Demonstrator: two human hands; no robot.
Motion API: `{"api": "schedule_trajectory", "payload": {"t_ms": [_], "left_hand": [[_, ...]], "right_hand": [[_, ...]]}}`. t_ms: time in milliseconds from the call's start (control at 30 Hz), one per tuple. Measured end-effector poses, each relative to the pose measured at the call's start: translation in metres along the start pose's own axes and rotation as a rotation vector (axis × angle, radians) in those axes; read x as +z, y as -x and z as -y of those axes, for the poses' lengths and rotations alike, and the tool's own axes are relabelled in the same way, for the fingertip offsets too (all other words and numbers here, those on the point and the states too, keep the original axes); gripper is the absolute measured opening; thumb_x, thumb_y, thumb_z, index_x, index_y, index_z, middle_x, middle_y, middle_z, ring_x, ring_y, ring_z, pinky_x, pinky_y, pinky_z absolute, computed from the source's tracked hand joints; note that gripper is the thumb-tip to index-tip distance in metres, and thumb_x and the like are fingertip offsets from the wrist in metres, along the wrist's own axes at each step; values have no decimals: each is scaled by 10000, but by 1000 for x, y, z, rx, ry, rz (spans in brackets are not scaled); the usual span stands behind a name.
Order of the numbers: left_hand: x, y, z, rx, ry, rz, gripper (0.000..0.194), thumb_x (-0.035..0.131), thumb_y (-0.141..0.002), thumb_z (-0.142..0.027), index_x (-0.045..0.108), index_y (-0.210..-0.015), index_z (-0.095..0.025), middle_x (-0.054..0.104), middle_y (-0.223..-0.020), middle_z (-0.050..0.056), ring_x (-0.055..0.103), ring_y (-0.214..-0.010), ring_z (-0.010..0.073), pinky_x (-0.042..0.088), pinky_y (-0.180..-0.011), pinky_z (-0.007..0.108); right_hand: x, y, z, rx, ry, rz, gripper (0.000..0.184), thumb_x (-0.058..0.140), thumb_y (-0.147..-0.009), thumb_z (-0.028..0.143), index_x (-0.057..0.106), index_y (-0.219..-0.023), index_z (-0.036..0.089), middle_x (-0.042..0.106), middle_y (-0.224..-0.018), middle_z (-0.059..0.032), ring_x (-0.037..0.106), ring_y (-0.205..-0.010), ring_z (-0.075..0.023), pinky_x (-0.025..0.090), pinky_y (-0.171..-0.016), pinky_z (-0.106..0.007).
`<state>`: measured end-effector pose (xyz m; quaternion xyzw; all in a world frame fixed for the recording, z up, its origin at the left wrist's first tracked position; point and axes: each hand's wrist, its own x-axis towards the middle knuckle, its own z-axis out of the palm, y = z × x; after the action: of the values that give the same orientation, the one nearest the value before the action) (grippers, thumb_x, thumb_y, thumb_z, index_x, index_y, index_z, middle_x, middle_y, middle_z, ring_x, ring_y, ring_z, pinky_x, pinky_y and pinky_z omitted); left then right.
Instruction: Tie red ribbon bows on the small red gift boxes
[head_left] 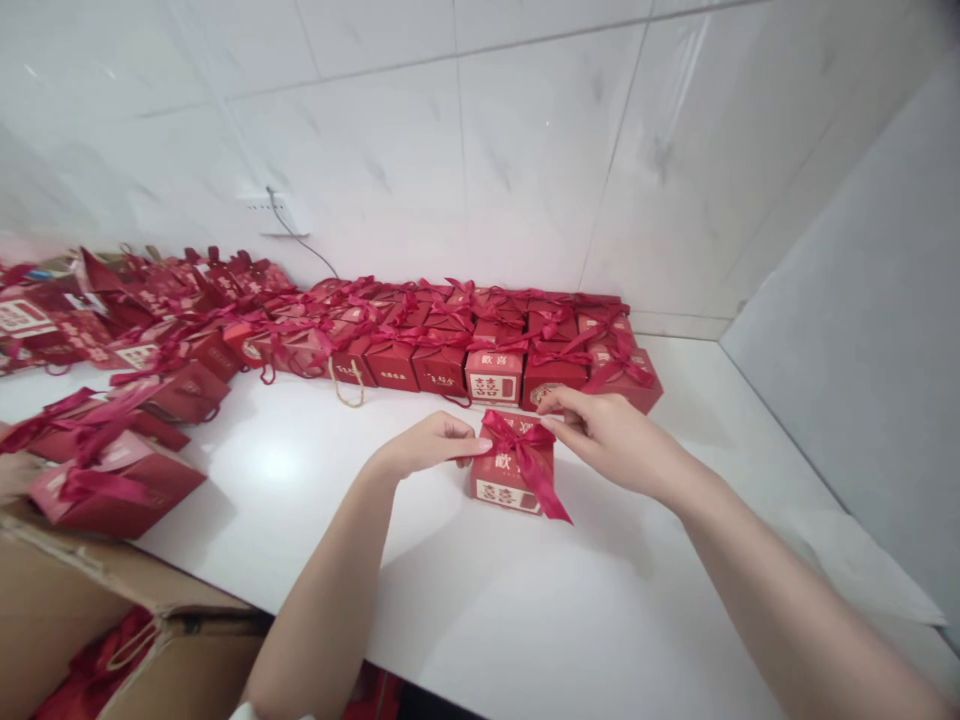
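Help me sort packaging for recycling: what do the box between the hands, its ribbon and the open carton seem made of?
Box: probably smooth printed card, with crisp edges.
Ribbon: likely satiny fabric, given its sheen and soft folds.
Carton: apparently matte brown cardboard, rough-edged.

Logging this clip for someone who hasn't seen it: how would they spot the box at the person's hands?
On the white table, find the rows of red boxes along the tiled wall. Toward their right end, one small red box with a ribbon bow sits in front of the rows. It alone has the left hand on one side and the right hand on the other.
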<state>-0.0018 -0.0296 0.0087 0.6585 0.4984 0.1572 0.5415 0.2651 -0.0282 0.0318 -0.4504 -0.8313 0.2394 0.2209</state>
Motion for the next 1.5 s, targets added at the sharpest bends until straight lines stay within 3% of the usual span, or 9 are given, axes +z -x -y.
{"api": "schedule_trajectory", "payload": {"t_ms": [133, 400, 567, 800, 967, 1100, 1200, 1333, 1500], "left_hand": [[-6, 6, -5, 6, -73, 111, 449, 636, -806, -559, 655, -646, -139, 583, -598, 17, 449, -543, 102, 343, -539, 239], [-11, 15, -11, -78, -27, 440, 294, 701, -791, -463, 793, -859, -192, 718, -644, 48, 614, -547, 139, 489, -571, 245], [-4, 12, -11, -131, -78, 568, 274, 672, -824, -450, 793, -880, -210, 759, -761, 65, 676, -565, 147, 466, -511, 222], [9, 0, -5, -219, -109, 625, 351, 644, -828, -525, 781, -942, -223, 769, -861, 77, 730, -685, 186, 516, -579, 235], [20, -8, -3, -238, -102, 592, 326, 675, -808, -494, 770, -932, -207, 766, -889, 86, 734, -755, 193, 518, -630, 239], [15, -8, 0, -246, -145, 562, 270, 740, -738, -421, 756, -852, -177, 758, -883, 93, 725, -766, 214, 527, -674, 273], [2, -4, 4, -263, -226, 468, 237, 722, -717, -315, 732, -918, -189, 745, -867, 62, 715, -737, 214, 516, -658, 280], [-10, -2, 5, -280, -231, 97, 316, 565, -834, -390, 651, -1066, -193, 710, -1003, 79, 700, -778, 221, 517, -648, 303], [13, -17, -2, 127, -85, -471, 390, 506, -896, -529, 633, -1067, -202, 653, -1150, 75, 579, -1131, 238, 472, -935, 348]], "right_hand": [[-7, 8, 11, -45, 15, 109, 240, 482, -923, 311, 671, -1071, 293, 703, -790, -15, 611, -651, -180, 376, -559, -267], [-10, 19, 20, -50, 62, 335, 386, 487, -917, 312, 644, -1269, 337, 735, -878, -37, 629, -687, -193, 403, -615, -287], [-12, 22, 16, -48, 96, 356, 481, 541, -880, 323, 559, -1359, 358, 721, -909, -55, 635, -725, -222, 407, -629, -298], [-13, 26, 21, -109, 37, 344, 538, 558, -877, 321, 490, -1409, 362, 687, -823, -32, 601, -647, -187, 384, -589, -273], [-6, 25, 22, -174, -196, 608, 660, 628, -841, 321, 410, -1463, 360, 706, -840, 2, 623, -655, -159, 435, -610, -251], [-4, 24, 17, -123, -188, 715, 718, 653, -813, 321, 381, -1476, 364, 723, -955, -13, 650, -703, -162, 452, -623, -248], [-7, 25, 18, -70, -146, 760, 840, 668, -800, 359, 246, -1526, 369, 727, -1005, -24, 655, -671, -156, 446, -590, -242], [-10, 30, 22, 5, -98, 713, 1011, 682, -780, 427, 46, -1558, 314, 735, -1017, -53, 648, -636, -171, 425, -538, -254], [-11, 33, 23, 7, -62, 706, 999, 657, -790, 461, 41, -1560, 303, 729, -1015, -59, 646, -657, -183, 418, -532, -261]]}}
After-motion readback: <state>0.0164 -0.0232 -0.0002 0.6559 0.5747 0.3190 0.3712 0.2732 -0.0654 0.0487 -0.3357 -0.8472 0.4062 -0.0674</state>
